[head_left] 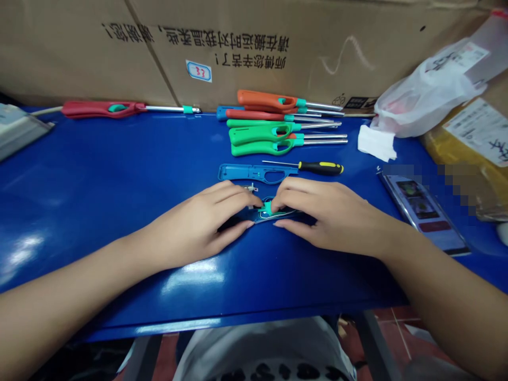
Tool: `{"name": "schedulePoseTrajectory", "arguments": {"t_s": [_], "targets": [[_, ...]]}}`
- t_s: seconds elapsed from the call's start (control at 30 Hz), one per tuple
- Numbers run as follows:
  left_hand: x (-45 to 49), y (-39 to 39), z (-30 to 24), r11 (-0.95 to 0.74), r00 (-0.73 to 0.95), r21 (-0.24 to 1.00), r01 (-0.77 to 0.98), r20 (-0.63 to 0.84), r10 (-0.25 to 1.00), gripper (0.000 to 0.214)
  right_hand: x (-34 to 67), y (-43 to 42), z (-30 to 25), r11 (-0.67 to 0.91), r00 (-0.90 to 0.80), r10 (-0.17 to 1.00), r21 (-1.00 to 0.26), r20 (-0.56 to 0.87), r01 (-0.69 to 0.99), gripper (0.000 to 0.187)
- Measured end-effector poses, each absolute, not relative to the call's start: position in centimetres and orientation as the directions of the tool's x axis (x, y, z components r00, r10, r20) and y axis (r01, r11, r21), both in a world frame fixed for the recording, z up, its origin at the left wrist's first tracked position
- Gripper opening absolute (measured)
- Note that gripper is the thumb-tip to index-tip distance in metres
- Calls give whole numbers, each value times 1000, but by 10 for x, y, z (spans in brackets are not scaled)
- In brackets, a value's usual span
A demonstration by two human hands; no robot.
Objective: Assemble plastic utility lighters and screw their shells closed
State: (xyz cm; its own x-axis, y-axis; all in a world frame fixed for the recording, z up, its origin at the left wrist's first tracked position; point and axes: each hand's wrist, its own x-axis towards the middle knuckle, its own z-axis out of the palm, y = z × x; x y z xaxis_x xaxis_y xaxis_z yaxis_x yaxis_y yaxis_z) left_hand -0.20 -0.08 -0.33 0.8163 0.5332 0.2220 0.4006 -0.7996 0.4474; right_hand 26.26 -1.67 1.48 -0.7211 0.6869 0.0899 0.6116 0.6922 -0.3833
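Both hands rest on the blue worktop (119, 185) and close from either side on a dark lighter body (278, 214) lying flat between them. The left hand (202, 222) pinches its end, with the thumb on the near side and the fingers curled over the far side. The right hand (329, 211) does the same from the other end, fingers narrow and bent down over the part. Most of the lighter body is covered. Only a short strip with a teal trigger (269, 207) shows in the gap between the fingertips, and its length and ends cannot be made out.

Just beyond the left fingertips lies 1 small pale part (251, 188), too small to identify. Past both hands lie an open light-blue shell (254, 172) and a screwdriver (317, 168) with a black and yellow handle. Farther off is a heap of green, orange and blue lighters (273, 127), overlapping so that their count is unclear. 1 red lighter (103, 109) lies well off beyond the left hand. Right of the right hand lies a phone (424, 209), its far end blurred out. Beyond it is a plastic bag (428, 90), its contents hidden.
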Motion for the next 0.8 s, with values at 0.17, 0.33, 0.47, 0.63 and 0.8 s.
{"name": "schedulePoseTrajectory", "arguments": {"t_s": [0.17, 0.33, 0.47, 0.63, 0.8], "targets": [[-2, 0, -3, -811, 828, 445, 380, 228, 513, 21, 264, -17, 14, 726, -745, 656, -369, 120, 580, 10], [-2, 1, -5, -834, 836, 425, 353, 257, 485, 18, 258, -19, 11, 698, -743, 665, -413, 73, 584, 10], [-4, 2, -7, -842, 833, 408, 353, 272, 481, 21, 261, -16, 18, 624, -689, 720, -513, 82, 590, 7], [-5, 1, -8, -860, 825, 363, 360, 307, 475, 24, 266, -13, 24, 579, -629, 775, -460, 56, 673, 7], [-5, 1, -10, -885, 839, 306, 350, 319, 442, 25, 264, -14, 20, 547, -624, 781, -481, 0, 685, 12]]}}
